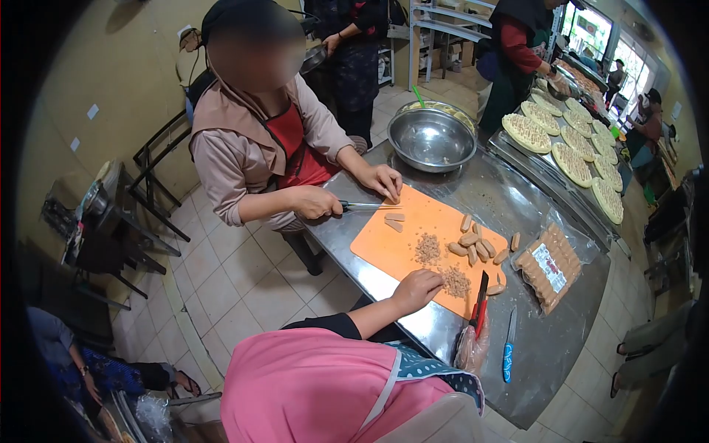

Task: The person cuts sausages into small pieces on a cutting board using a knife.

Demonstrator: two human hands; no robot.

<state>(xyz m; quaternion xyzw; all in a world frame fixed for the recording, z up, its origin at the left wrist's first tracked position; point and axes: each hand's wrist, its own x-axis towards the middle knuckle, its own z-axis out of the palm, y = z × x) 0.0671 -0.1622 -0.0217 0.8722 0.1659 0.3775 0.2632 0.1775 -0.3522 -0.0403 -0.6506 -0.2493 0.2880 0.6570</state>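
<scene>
My left hand rests low over the near edge of an orange cutting board, fingers extended beside a pile of chopped sausage. In my right hand, which wears a clear plastic glove, is a red-handled knife, its dark blade pointing away from me over the board's right end. A second heap of chopped sausage lies farther along the board. Several whole sausages are grouped at the board's right. A blue-handled knife lies on the table to the right of my right hand.
Across the corner, another person's hands work with a knife beside cut sausage pieces. A sausage pack lies on the metal table. A steel bowl stands at the back, and topped flat breads fill trays at right.
</scene>
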